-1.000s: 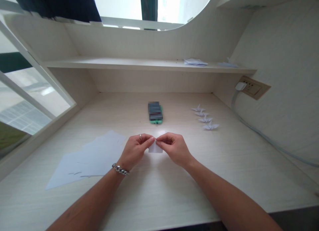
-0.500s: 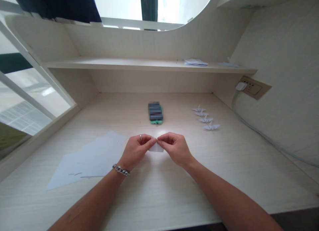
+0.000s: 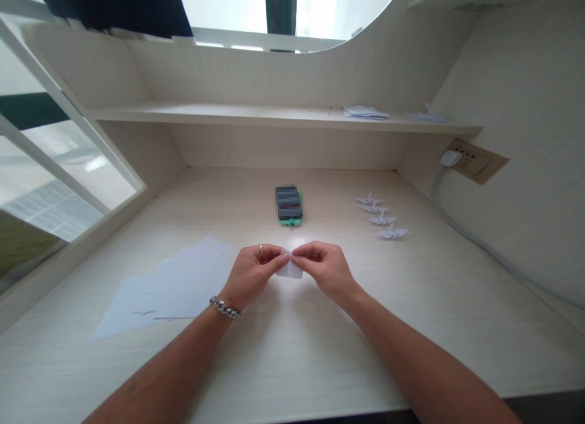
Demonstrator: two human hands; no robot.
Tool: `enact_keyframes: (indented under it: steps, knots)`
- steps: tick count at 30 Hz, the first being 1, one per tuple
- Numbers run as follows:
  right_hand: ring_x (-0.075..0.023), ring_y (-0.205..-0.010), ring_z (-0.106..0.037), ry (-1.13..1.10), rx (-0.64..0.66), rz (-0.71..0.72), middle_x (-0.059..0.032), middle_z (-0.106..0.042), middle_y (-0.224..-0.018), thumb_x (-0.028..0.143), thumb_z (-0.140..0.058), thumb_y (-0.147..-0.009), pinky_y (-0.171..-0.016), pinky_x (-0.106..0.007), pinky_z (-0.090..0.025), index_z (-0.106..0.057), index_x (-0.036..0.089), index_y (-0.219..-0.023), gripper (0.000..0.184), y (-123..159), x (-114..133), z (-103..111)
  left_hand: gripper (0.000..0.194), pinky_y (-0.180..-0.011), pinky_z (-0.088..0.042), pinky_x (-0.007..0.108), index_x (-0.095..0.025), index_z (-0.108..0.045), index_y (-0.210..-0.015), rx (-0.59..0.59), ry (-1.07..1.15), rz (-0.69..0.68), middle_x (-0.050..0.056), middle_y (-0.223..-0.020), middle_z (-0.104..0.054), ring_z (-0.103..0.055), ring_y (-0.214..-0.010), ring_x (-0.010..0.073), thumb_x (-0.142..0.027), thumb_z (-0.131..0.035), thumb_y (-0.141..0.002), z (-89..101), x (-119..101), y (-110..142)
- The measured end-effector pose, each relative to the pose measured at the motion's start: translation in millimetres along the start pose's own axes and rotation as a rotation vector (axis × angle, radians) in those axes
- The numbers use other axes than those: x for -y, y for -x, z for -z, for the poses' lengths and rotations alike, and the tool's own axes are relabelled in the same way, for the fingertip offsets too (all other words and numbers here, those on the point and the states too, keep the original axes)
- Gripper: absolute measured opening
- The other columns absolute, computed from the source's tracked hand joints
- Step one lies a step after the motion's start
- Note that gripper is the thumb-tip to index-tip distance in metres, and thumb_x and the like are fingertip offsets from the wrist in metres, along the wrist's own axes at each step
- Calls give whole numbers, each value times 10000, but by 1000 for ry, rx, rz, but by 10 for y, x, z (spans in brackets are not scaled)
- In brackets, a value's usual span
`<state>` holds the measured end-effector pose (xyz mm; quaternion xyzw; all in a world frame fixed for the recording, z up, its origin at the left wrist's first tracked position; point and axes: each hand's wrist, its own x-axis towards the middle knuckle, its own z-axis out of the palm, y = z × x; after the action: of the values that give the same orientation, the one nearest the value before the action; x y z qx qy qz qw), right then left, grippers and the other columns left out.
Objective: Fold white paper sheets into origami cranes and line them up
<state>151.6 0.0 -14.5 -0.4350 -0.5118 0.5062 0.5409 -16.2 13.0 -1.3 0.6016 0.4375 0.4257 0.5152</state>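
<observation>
A small folded piece of white paper [image 3: 289,270] is held between my two hands, over the middle of the desk. My left hand [image 3: 256,272], with a ring and a chain bracelet, pinches its upper left part between thumb and forefinger. On the other side my right hand [image 3: 326,267] grips its upper right part in the same kind of pinch. The fingertips nearly meet at the paper's top edge and cover part of it. Several folded paper cranes [image 3: 381,220] stand in a row to the right, beyond my right hand.
Loose white paper sheets [image 3: 169,284] lie at the left of the desk [image 3: 283,363]. Behind my hands is a dark, blurred-out device with a green edge [image 3: 292,222]. A shelf [image 3: 228,114] holds folded paper [image 3: 365,112]. A grey cable [image 3: 475,244] runs from the wall socket [image 3: 479,162].
The view has shifted slightly. My fingers have moved a little on the paper, and more of its top edge shows between them. Both hands keep their pinch.
</observation>
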Motion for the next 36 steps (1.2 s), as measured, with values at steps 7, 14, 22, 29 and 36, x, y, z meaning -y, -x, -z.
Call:
enact_keyframes:
  steps: [7, 14, 22, 29, 36]
  knots:
    - [-170, -680, -664, -9, 2, -3, -53, -734, -743, 267, -780, -642, -655, -292, -524, -727, 161, -757, 164, 0, -24, 1, 254, -587, -463, 241, -134, -737, -767, 10, 2, 16, 55, -717, -721, -602, -627, 145, -377, -749, -694, -7, -13, -6]
    - [-167, -662, -651, -38, 6, -56, -46, -720, -716, 288, -790, -618, -647, -298, -521, -719, 161, -726, 181, 7, -6, -42, 298, -508, -408, 220, -138, -714, -709, -45, -88, 3, 34, -636, -677, -557, -558, 127, -435, -724, -716, -33, -27, 8]
    - [-134, -622, -616, -172, 47, -224, -21, -687, -677, 313, -832, -542, -605, -276, -507, -710, 143, -735, 285, -17, -12, -19, 313, -539, -439, 232, -141, -723, -696, -50, -115, 37, 41, -644, -694, -586, -574, 142, -453, -732, -689, -18, -31, -11]
    - [-123, -589, -588, -178, 4, -257, -8, -661, -627, 277, -864, -457, -589, -267, -482, -697, 142, -665, 299, -3, 31, -24, 317, -519, -422, 230, -142, -715, -695, -16, -143, 35, 41, -638, -684, -572, -565, 142, -459, -712, -705, -22, -33, -8]
    - [-121, -578, -576, -105, -15, -198, -6, -651, -620, 228, -806, -520, -560, -245, -456, -671, 152, -683, 224, -21, 1, -59, 274, -515, -402, 230, -162, -684, -681, -11, -197, 3, 19, -624, -657, -552, -557, 136, -425, -663, -753, -47, -22, 0]
